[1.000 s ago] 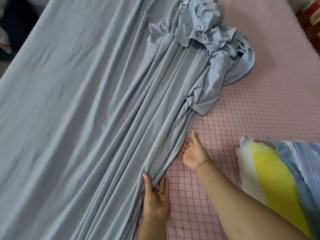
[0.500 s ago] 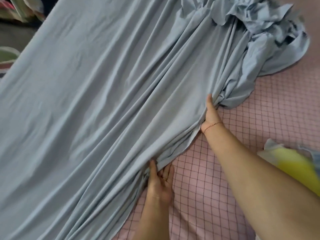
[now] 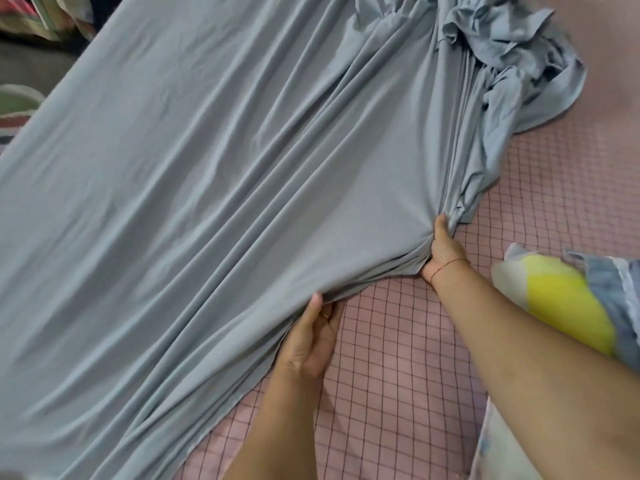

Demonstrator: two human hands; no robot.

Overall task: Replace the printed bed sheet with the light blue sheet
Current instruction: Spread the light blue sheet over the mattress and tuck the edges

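Note:
The light blue sheet (image 3: pixel 214 188) lies spread over the left and middle of the bed, with a crumpled bunch at the top right. Under it shows the pink mattress cover with a dark grid pattern (image 3: pixel 398 368). My left hand (image 3: pixel 313 336) holds the sheet's gathered edge near the bottom centre, thumb on top and fingers beneath the cloth. My right hand (image 3: pixel 443 249) grips a bunch of the same edge farther up and to the right, fingers hidden in the folds.
A pillow with yellow, white and blue patches (image 3: pixel 568 306) lies at the right edge by my right forearm. Patterned fabric (image 3: pixel 45 19) lies off the bed at the top left. Bare pink mattress stretches along the right side.
My right hand went from lying open on the mattress to reaching under the sheet's edge and gripping a bunch of it. My left hand stayed on the edge. The sheet is now spread wider.

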